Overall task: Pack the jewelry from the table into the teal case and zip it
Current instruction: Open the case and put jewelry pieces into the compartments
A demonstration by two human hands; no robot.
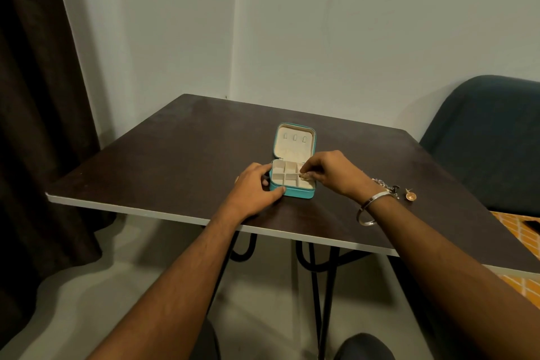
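The teal case lies open on the dark table, its lid standing back and its cream compartments showing. My left hand holds the case's left side, thumb along the front wall. My right hand pinches a small gold piece over the right-hand compartments. More jewelry lies on the table to the right: a silvery cluster partly hidden behind my wrist and a small gold piece.
A silver bangle is on my right wrist. A dark blue chair stands at the right behind the table. A dark curtain hangs at the left. The table's near edge is white.
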